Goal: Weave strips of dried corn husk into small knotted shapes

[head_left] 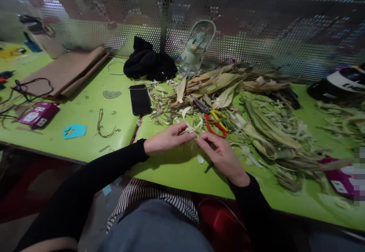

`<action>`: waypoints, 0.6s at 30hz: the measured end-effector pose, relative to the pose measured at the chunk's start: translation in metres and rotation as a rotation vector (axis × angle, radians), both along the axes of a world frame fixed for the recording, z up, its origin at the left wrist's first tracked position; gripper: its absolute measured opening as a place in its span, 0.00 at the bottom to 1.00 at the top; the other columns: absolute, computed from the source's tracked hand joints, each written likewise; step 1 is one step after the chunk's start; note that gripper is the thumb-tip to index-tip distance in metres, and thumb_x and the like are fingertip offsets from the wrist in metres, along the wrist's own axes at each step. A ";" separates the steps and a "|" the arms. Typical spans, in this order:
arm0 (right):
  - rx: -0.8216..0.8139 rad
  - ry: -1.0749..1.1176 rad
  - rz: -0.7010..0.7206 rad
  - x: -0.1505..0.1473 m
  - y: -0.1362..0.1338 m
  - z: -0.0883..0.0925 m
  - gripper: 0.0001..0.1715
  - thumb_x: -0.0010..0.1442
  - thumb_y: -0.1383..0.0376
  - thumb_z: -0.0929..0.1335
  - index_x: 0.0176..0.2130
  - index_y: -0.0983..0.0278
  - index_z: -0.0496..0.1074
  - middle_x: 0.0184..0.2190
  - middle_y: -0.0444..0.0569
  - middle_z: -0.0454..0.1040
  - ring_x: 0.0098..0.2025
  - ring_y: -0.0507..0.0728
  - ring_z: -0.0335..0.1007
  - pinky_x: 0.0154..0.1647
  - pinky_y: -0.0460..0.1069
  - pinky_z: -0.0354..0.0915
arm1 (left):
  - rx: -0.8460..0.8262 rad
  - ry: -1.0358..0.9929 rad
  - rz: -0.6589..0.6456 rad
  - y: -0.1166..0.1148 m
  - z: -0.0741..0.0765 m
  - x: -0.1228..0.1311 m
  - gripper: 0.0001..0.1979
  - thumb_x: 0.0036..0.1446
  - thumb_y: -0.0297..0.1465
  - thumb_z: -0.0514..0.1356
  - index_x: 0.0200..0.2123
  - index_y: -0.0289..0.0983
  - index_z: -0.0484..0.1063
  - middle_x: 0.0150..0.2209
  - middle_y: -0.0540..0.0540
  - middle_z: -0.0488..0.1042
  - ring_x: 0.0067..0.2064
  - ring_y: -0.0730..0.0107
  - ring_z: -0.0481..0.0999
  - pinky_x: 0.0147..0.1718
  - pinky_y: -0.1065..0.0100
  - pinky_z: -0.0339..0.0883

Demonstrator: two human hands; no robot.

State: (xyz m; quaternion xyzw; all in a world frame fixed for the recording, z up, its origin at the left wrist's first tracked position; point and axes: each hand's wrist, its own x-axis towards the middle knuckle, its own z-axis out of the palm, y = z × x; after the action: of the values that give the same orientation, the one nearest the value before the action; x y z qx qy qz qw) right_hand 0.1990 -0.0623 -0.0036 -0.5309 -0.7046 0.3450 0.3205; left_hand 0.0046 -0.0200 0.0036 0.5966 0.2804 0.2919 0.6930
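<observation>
My left hand (168,138) pinches a pale strip of corn husk (187,124) between thumb and fingers. Meeting it from the right, my right hand (224,154) has its thumb and forefinger closed on the lower end of the same strip. Just beyond both hands lie scissors (201,105) with one red and one yellow handle. Behind them is a heap of dry corn husks (218,84), and more greenish husks (270,130) spread to the right. A small white scrap (200,159) rests on the green table (173,168) below the hands.
A black phone (140,100) lies left of the husks. Behind stand a black cloth (149,64) and a green bottle (194,54) against perforated metal. Brown paper (65,71), a purple box (40,114) and a blue tag (74,131) are leftward; a dark bottle (339,83) lies right.
</observation>
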 end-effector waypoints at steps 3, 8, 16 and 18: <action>-0.019 0.039 0.023 0.003 0.000 0.006 0.17 0.64 0.54 0.66 0.28 0.61 0.69 0.23 0.42 0.64 0.25 0.51 0.58 0.24 0.47 0.56 | 0.010 -0.029 -0.024 -0.001 0.004 0.000 0.11 0.66 0.36 0.57 0.34 0.36 0.62 0.24 0.56 0.59 0.24 0.80 0.56 0.25 0.73 0.52; -0.016 0.070 0.044 0.006 -0.001 0.013 0.19 0.64 0.55 0.66 0.25 0.61 0.67 0.22 0.41 0.63 0.24 0.50 0.58 0.25 0.48 0.57 | -0.002 -0.024 -0.014 -0.002 0.002 -0.003 0.12 0.68 0.39 0.53 0.36 0.37 0.60 0.28 0.55 0.63 0.25 0.81 0.58 0.25 0.73 0.53; -0.036 0.105 -0.009 0.002 0.002 -0.003 0.21 0.66 0.49 0.65 0.46 0.62 0.71 0.36 0.49 0.79 0.36 0.56 0.74 0.37 0.50 0.69 | 0.127 0.045 -0.093 0.000 -0.010 -0.002 0.14 0.69 0.40 0.49 0.45 0.35 0.64 0.33 0.49 0.70 0.30 0.76 0.67 0.32 0.70 0.62; -0.049 0.119 -0.055 -0.002 0.002 -0.008 0.24 0.67 0.48 0.63 0.50 0.61 0.70 0.36 0.50 0.79 0.35 0.56 0.75 0.35 0.50 0.69 | 0.174 0.099 -0.112 -0.001 -0.013 0.002 0.12 0.68 0.38 0.50 0.41 0.35 0.66 0.32 0.49 0.69 0.31 0.75 0.66 0.35 0.69 0.62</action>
State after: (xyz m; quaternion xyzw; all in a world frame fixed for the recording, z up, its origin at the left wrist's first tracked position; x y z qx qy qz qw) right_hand 0.1966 -0.0606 -0.0111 -0.5363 -0.6607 0.3842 0.3582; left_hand 0.0070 -0.0209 -0.0091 0.6831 0.2539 0.2460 0.6390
